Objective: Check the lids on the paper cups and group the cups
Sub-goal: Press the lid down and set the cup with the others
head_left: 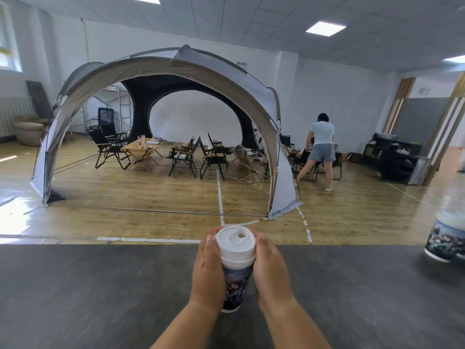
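Observation:
A tall paper cup (236, 283) with a dark printed picture stands on the dark grey counter (100, 285), in the middle near me. Its white plastic lid (236, 244) with a small drink hole sits on top. My left hand (207, 270) grips the cup's left side, thumb up beside the lid. My right hand (270, 268) grips the right side, fingers curled round behind the lid. A second paper cup (444, 238) with the same print and a white lid stands at the counter's far right edge, blurred and partly cut off.
Beyond the counter's far edge lies a wooden floor with white tape lines. A large grey dome tent (161, 79) holds folding chairs and low tables. A person (320, 149) stands with their back to me at the right. Dark shelving (395, 157) is at the far right.

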Available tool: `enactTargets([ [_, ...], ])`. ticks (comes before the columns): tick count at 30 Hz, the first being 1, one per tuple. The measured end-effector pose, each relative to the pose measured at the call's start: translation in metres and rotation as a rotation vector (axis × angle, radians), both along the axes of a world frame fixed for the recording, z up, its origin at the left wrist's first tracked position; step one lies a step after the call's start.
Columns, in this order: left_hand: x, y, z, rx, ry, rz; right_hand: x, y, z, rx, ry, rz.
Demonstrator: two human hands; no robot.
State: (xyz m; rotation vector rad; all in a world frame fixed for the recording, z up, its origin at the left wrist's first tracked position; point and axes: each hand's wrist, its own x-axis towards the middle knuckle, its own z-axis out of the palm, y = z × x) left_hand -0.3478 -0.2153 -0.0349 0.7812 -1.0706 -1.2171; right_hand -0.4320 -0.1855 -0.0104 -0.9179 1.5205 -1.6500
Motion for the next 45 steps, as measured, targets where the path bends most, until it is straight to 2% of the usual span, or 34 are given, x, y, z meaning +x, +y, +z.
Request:
enactTargets([
  [5,-0.001,0.000,0.002,0.029,0.011,-0.011,0.004,0.007,-0.008,-0.045,0.083,-0.017],
  [14,0.003,-0.002,0.002,0.115,0.071,-0.099,0.018,0.026,-0.013,-0.087,0.168,0.090],
  [23,0.007,0.015,0.016,0.115,0.083,0.108,0.013,0.026,-0.017,-0.103,0.338,-0.002],
  [30,-0.009,0.027,0.016,0.134,0.122,0.017,0.016,0.030,-0.012,-0.095,0.262,-0.023],
  [33,-0.004,0.023,0.022,0.167,0.118,0.067,0.011,0.030,-0.009,-0.086,0.268,0.026],
  [42,0.005,0.007,0.024,0.167,0.061,-0.020,-0.014,0.019,-0.002,-0.009,0.141,0.194],
  [45,0.008,0.005,0.029,0.227,0.122,-0.094,-0.023,0.016,0.009,0.007,0.127,0.252],
])
